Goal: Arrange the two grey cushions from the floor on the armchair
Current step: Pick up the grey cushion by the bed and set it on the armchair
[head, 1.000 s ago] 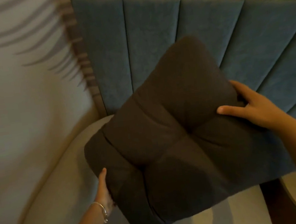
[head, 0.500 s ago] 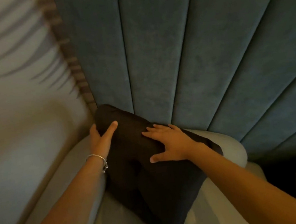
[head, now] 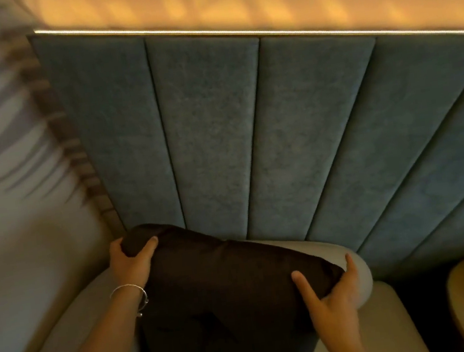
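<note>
Cushion (head: pixel 223 277) between left hand (head: pixel 130 263), right hand (head: pixel 335 301)

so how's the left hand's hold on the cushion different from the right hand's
The left hand wraps the cushion's far left top corner, thumb behind and fingers in front; the right hand cups its right top corner from below, fingers spread. The left wrist wears a bracelet; the right wrist is bare. Both grip the same cushion against the armchair back.
</note>
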Available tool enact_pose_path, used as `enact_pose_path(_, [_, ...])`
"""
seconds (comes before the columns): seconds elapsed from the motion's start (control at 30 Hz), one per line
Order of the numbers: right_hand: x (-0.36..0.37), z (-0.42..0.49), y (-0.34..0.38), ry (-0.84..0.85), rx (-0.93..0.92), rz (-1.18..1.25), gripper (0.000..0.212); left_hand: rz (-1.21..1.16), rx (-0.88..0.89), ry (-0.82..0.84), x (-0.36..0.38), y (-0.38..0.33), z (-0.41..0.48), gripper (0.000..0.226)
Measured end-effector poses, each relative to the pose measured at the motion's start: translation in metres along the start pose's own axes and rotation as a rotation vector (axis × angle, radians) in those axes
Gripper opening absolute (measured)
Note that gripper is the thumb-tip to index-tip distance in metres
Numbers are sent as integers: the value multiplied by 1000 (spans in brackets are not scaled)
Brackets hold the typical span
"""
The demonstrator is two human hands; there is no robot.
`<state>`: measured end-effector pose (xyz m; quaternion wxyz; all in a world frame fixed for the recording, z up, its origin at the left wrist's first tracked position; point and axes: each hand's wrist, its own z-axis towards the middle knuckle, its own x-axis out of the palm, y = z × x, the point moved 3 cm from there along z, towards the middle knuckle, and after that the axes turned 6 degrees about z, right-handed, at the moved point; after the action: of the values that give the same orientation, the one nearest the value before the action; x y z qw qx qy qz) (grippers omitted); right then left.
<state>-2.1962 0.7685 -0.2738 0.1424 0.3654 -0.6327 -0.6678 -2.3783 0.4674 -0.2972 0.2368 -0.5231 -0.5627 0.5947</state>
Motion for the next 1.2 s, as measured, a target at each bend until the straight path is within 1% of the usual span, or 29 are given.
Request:
enact_pose_path(0.03, [5,2,1,-66,122,160,103,-2,-9,-16,-3,0,-2,70])
enact_pose_path(0.07, [11,4,1,-88,232,294,96,8,-18,-33,-7,-1,-3,69])
enact_pose_path(0.1, [18,5,1,-61,309,377,86,20,-23,-53,-11,-3,-4,66])
enact_pose_path(0.13, [24,8,3,-14,339,401,78,26,-24,-79,-16,-7,-3,64])
enact_pose_path(0.17, [29,11,8,35,326,396,74,18,-34,-112,-22,-9,-3,61])
enact_pose_path(0.27, [43,26,34,170,178,395,72,-55,-73,-202,-43,-16,0,62])
enact_pose_path(0.33, [52,42,48,208,103,444,65,-123,-73,-254,-56,-18,5,65])
enact_pose_path(0.4, [61,54,49,175,49,399,60,-136,-80,-266,-62,-15,8,67])
enact_pose_path(0.43, [65,59,42,162,50,370,60,-115,-85,-232,-59,-11,8,67])
enact_pose_path(0.5, [72,65,19,144,154,307,66,-48,-84,-114,-46,-3,3,65])
enact_pose_path(0.57, [72,69,6,120,270,292,76,-8,-41,-41,-37,-6,2,63])
enact_pose_path(0.67, [68,88,3,52,284,318,84,20,44,4,-33,-21,16,44])
enact_pose_path(0.7, [66,91,3,32,280,307,84,31,71,30,-31,-22,20,43])
enact_pose_path(0.77, [68,95,-4,20,268,242,78,68,94,73,-21,-17,25,54])
enact_pose_path(0.87, [75,97,-6,54,297,147,76,123,59,38,-8,-9,25,70])
enact_pose_path(0.93, [77,106,-5,97,304,122,78,147,60,32,-6,-10,30,74])
enact_pose_path(1.03, [78,119,-12,143,283,91,79,130,39,79,-7,-5,41,79])
enact_pose_path(1.07, [80,121,-14,152,284,96,76,133,32,78,-7,-3,45,79])
enact_pose_path(1.1, [83,124,-15,156,280,100,70,148,32,68,-6,-1,49,77])
enact_pose_path(1.17, [95,133,-20,131,283,102,49,182,44,43,4,2,60,75])
enact_pose_path(1.2, [100,137,-21,119,291,96,46,192,45,26,9,4,64,75])
